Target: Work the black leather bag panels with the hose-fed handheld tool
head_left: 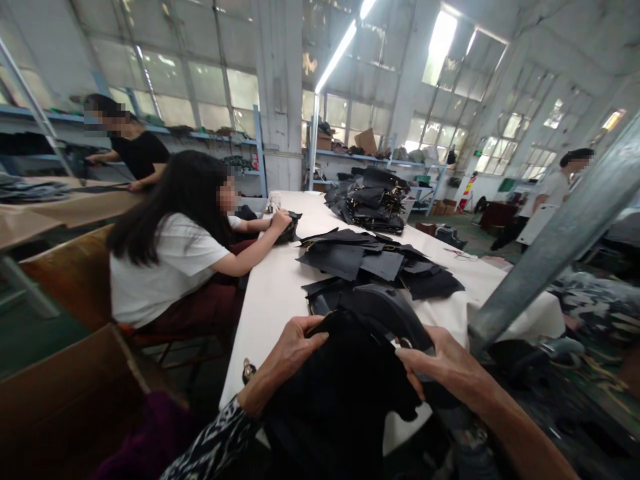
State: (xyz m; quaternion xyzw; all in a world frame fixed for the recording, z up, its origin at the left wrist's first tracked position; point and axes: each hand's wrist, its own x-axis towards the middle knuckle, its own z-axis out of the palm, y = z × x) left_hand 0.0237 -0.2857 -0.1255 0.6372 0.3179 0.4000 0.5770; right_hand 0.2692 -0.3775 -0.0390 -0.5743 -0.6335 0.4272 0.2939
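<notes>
White desk (270,267) stretches forward from the person. Closest, a black piece (340,387) hangs at its near end, between both hands; its long axis runs from the person's lap outward, upper end pointing along the desk. Left hand (295,350) has its grip clamped on the upper left edge; right hand (445,363) pinches the right edge, though whether it also holds the dark curved part (393,307) I cannot tell. Should either grip slacken, the limp piece could probably fold or slide down; that part might snag it. Beyond lie panels (335,260), a heap (370,197), then shelves (350,157).
</notes>
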